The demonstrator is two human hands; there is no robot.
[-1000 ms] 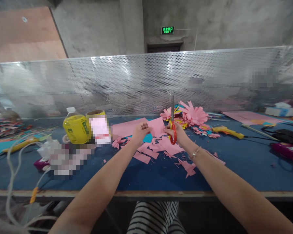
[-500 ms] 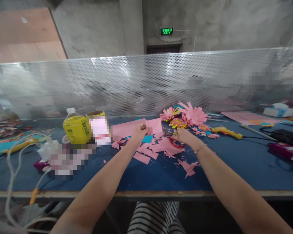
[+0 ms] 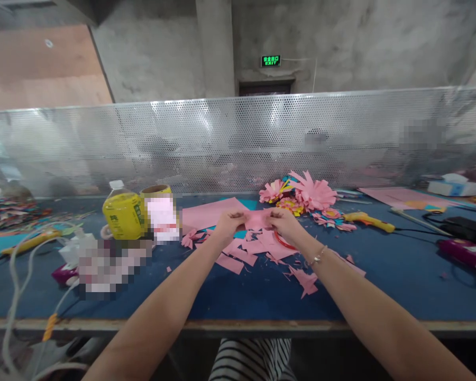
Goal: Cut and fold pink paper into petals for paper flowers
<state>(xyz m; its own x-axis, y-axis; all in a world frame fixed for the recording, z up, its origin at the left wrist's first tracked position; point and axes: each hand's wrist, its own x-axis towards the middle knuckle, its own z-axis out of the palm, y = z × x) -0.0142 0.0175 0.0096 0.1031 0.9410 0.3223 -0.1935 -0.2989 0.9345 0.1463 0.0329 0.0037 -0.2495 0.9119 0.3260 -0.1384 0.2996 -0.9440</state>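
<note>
A small piece of pink paper (image 3: 257, 220) is stretched between my two hands above the table. My left hand (image 3: 229, 224) pinches its left end, fingers closed. At the other end, the closed fingers of my right hand (image 3: 286, 225) grip the paper. Just under my right hand shows the red handle of the scissors (image 3: 284, 242); their blades are hidden, and whether they hang from the hand or lie down I cannot tell. Cut pink paper scraps (image 3: 234, 255) lie scattered below both hands. Behind my left hand is a larger pink sheet (image 3: 206, 212), partly over blue paper (image 3: 246, 203).
Pink and yellow paper flowers (image 3: 313, 193) stand back right, beside a yellow glue gun (image 3: 369, 221). A yellow-labelled bottle (image 3: 122, 216) and a tape roll (image 3: 157, 191) stand left. White cables (image 3: 18, 275) loop at far left. A perforated metal screen (image 3: 238, 143) closes the table's back.
My right hand has moved left from the scissors to the paper and taken hold of its right end. My left hand still holds the other end, now slightly lower.
</note>
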